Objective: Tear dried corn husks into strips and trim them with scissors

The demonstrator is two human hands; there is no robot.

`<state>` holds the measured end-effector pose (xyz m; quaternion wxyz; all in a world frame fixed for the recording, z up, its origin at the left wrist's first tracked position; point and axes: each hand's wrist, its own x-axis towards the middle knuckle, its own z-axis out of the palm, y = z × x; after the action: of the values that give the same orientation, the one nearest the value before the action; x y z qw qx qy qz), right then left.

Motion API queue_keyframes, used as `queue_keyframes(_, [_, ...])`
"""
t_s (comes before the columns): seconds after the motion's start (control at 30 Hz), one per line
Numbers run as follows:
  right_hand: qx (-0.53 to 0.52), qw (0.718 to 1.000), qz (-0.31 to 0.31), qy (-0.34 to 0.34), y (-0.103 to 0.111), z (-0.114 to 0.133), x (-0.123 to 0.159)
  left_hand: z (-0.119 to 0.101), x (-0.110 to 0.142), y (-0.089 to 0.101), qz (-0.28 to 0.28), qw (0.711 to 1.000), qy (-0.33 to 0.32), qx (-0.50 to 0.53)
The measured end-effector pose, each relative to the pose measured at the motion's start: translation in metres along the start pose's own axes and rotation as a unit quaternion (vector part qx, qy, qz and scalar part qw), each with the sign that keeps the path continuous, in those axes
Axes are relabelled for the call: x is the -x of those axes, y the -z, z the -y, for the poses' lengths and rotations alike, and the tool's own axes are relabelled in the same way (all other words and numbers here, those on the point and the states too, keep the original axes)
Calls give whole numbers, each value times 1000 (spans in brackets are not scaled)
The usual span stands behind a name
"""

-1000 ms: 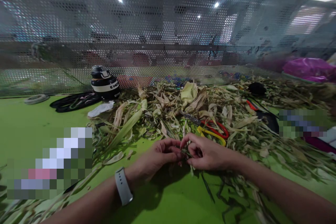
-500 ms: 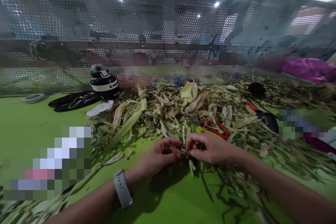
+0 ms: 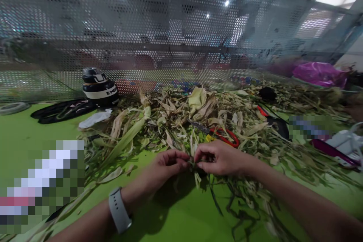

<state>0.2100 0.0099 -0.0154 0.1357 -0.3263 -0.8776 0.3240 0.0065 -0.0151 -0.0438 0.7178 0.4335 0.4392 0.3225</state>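
Note:
My left hand, with a pale watch band on the wrist, pinches a small bundle of corn husk strips between thumb and fingers. From the other side my right hand is closed on the same bundle, its fingertips almost meeting those of the left. The strips' pale ends hang below the fingertips, and the part inside the grip is mostly hidden. Just beyond my right hand lie scissors with red and yellow handles, the yellow one partly behind the hand. A heap of dried corn husks spreads behind both hands.
The green tabletop runs beneath everything. A dark bottle stands at the back left, near a white crumpled tissue. A perforated screen rises behind the heap. A purple plastic bag sits at the back right.
My right hand has drawn in closer to the left fingertips, covering more of the yellow scissor handle. The whole view has shifted, so things appear further left.

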Motion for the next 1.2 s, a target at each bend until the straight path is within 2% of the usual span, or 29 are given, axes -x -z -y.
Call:
queue_keyframes(0.33, [168,983,-25,72,-4,3,0,1,2,1,18,999,5,36])
queue_keyframes(0.6, [278,956,-17,88,-8,2,1,-5,6,-4,26,998,4,64])
queue_keyframes(0.8, [296,951,-4,88,-8,5,2,-1,2,-4,-3,998,-46,-48])
queue_keyframes(1.0, [302,949,-15,91,-8,5,2,-2,2,-6,-57,970,-116,-207])
queue_keyframes(1.1, [304,948,-13,90,-8,4,2,-4,4,-6,-57,962,-123,-237])
queue_keyframes(1.2, [310,947,-12,88,-9,4,2,-6,4,-5,-57,965,-99,-238])
